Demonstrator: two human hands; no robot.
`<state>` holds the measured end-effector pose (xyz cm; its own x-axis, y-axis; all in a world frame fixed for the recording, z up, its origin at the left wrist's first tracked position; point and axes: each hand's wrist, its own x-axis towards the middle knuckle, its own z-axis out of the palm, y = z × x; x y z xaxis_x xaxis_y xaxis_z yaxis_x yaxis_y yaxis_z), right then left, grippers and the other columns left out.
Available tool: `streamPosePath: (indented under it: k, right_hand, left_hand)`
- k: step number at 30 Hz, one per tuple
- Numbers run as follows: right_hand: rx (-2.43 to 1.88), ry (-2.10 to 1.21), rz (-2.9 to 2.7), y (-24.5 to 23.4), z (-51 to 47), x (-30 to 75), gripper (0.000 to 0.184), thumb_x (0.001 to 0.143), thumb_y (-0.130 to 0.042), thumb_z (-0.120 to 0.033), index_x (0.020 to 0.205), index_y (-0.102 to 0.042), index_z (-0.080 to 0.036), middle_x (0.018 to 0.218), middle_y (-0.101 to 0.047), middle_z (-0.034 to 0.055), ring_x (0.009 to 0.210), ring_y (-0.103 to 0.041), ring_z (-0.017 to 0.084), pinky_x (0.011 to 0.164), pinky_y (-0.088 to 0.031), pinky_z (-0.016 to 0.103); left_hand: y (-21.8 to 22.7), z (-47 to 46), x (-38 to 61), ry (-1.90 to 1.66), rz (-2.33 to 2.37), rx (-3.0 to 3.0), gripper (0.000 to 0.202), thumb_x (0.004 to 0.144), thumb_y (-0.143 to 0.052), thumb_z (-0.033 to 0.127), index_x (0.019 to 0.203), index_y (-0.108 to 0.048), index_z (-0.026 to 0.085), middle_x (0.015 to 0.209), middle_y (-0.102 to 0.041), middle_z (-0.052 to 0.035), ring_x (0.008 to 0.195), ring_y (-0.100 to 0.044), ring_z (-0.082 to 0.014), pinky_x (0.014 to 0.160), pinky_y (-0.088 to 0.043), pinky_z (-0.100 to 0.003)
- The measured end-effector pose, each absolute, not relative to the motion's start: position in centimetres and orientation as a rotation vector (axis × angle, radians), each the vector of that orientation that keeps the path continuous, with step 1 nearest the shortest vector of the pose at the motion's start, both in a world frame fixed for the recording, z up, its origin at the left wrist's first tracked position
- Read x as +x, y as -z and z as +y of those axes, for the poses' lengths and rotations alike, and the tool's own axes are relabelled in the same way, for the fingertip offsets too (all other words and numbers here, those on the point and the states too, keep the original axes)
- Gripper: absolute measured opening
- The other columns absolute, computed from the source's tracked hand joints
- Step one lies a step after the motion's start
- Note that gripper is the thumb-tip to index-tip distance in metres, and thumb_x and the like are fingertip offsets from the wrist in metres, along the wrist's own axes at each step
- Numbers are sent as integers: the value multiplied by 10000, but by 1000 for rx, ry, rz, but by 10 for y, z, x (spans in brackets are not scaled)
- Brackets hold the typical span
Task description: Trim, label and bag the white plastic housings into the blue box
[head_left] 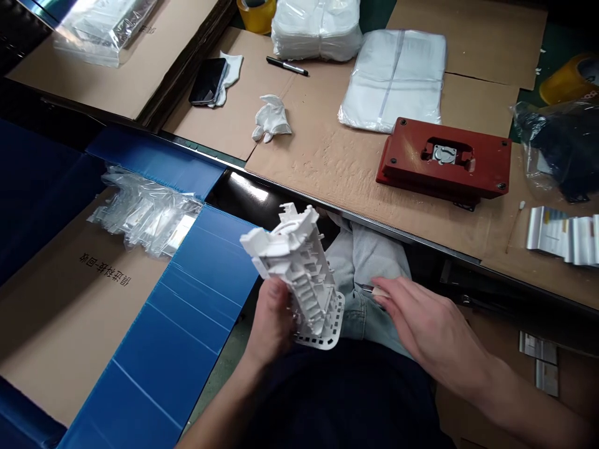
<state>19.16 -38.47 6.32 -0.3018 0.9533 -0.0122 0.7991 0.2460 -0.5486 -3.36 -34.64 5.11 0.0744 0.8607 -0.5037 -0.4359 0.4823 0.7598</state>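
Over my lap, my left hand (pixel 274 318) is closed around a white plastic model (pixel 299 274), gripping its left side. The model has a stair-like row of steps and a rounded base rim with square holes, and it leans to the left. To its right, apart from it, my right hand (pixel 423 318) pinches a small knife (pixel 369 289). The knife's metal tip points left towards the model, and most of its pale handle is hidden by my fingers. Denim-covered legs (pixel 377 255) show beneath both hands.
On the cardboard-covered bench stand a red fixture block (pixel 449 159), bundled plastic bags (pixel 395 78), a marker pen (pixel 287 65), a phone (pixel 208 81) and crumpled white gloves (pixel 272 118). At left, a blue-sided box (pixel 187 312) holds bagged parts (pixel 150 212). Silver metal pieces (pixel 564 234) lie right.
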Motion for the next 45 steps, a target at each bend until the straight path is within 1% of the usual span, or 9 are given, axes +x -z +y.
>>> streamPosePath:
  k: [3,6,9,14,20,24,27,31,45]
  right_hand:
    - [-1705,-1110,-1984,-51,-381,196,218,1056,-383,-261,1022,-591,-206,766,-651,-4,633,-611,145,575,-464,281]
    - [-1721,-1307,-1931,-40,-379,203,268,1053,-377,-301,925,-603,-239,751,-646,-13,641,-612,154,566,-470,281]
    - [-1769,-1267,-1901,-32,-380,211,272,1043,-398,-323,963,-644,-241,862,-683,18,736,-657,174,628,-516,299]
    - [-1740,-1191,-1883,-40,-379,221,262,1000,-519,-369,1184,-666,-255,1093,-678,69,853,-678,191,631,-543,284]
    - [-1280,-863,-2133,-80,-353,212,376,988,-522,-155,1346,-594,-242,1067,-678,68,934,-629,192,813,-501,333]
    - [-881,-822,-2430,-95,-332,193,406,970,-447,-76,1270,-648,-262,1037,-655,59,930,-581,190,818,-453,352]
    - [-599,-867,-2518,-97,-321,180,291,990,-523,-221,1238,-677,-223,985,-632,73,892,-543,189,832,-420,367]
    - [-434,-966,-2538,-94,-313,170,407,924,-647,-473,1226,-693,-204,950,-639,78,855,-528,188,815,-401,367]
    - [-392,-932,-2506,-82,-317,169,411,926,-639,-486,1184,-714,-176,942,-666,89,848,-554,199,810,-409,374]
  left_hand:
    - [-57,-334,-31,-944,1110,324,812,780,-524,800,1320,-598,198,1125,-756,-131,1114,-682,-380,950,-557,-537]
    - [-62,-326,-31,-777,1001,153,848,826,-400,814,1310,-599,147,1093,-755,-183,1046,-710,-384,913,-567,-552]
    - [-63,-324,-32,-700,914,77,857,856,-319,805,1294,-597,124,1062,-756,-209,1004,-726,-371,877,-579,-530]
    - [-59,-325,-30,-665,841,31,847,867,-317,795,1275,-602,110,1044,-756,-208,977,-732,-345,865,-580,-490]
    - [-46,-327,-23,-584,703,-72,798,881,-381,759,1303,-594,116,1075,-755,-172,1038,-710,-350,981,-515,-512]
    - [-39,-330,-15,-590,604,-194,707,907,-444,691,1331,-577,141,1139,-746,-143,1062,-701,-338,997,-506,-490]
    - [-38,-331,-12,-605,592,-271,627,936,-475,618,1296,-603,122,1095,-756,-135,1019,-714,-311,968,-524,-426]
    - [-39,-331,-12,-608,575,-329,538,927,-550,560,1225,-647,122,970,-773,-98,922,-732,-275,890,-552,-365]
    - [-39,-336,-12,-532,516,-413,484,941,-531,552,1020,-693,102,794,-760,-87,697,-716,-200,699,-564,-292]
